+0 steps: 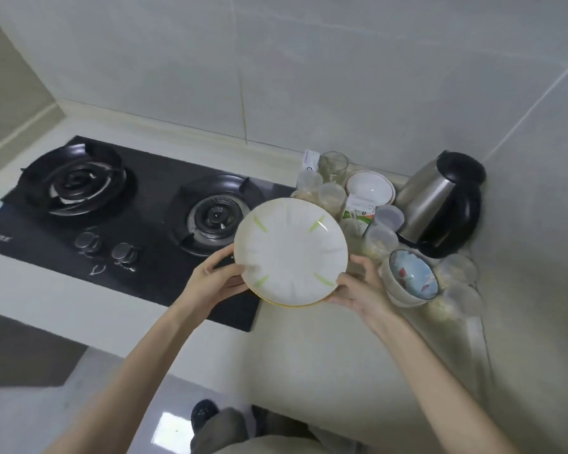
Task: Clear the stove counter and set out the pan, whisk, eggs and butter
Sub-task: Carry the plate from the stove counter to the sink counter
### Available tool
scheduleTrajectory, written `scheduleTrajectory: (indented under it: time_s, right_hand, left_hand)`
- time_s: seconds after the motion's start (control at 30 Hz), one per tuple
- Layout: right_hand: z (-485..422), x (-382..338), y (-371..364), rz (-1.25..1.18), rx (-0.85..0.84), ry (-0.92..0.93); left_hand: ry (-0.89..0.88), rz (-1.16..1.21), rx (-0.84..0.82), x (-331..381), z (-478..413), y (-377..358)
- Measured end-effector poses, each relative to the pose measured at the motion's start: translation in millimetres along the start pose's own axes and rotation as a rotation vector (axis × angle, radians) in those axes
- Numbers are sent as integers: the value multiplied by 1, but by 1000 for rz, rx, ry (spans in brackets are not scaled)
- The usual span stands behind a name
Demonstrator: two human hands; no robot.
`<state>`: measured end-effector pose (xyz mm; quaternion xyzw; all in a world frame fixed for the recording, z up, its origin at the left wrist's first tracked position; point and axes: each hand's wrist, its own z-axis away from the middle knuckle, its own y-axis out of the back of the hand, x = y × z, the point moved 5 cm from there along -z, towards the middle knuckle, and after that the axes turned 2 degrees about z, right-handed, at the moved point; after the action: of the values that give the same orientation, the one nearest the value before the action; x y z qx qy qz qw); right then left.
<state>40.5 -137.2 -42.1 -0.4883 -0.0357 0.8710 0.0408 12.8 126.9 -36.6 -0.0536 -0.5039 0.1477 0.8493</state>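
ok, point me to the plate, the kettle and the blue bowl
plate [289, 247], head view, centre of its white face
kettle [427, 198], head view, steel body
blue bowl [413, 273], head view, patterned inside

Large pale grey tiles [309, 77] covered the wall ahead of me, split by thin grout lines, and a second tiled wall [538, 224] closed in on the right to make a far corner. A cream moulding strip [184, 129] ran where the far wall met the light counter [325, 348]. On the far left stood a beige wall [4, 86]. Near me, the glossy floor [118, 404] caught a bright square of light.
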Motion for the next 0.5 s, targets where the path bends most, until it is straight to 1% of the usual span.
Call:
scheduleTrajectory:
  time_s: [0.13,0.23,0.3,0.5]
  right_hand:
    - [4,-30,-43,65,-116,64]
    - [10,-44,-89,123,-221,98]
    - [16,-47,-125,151,-308,117]
    - [54,-39,-240,245,-575,115]
  left_hand:
    - [-125,35,67,27,35,27]
    - [-200,86,149,41,64,59]
    - [-238,123,247,47,86,90]
    - [-337,253,462,48,161,182]
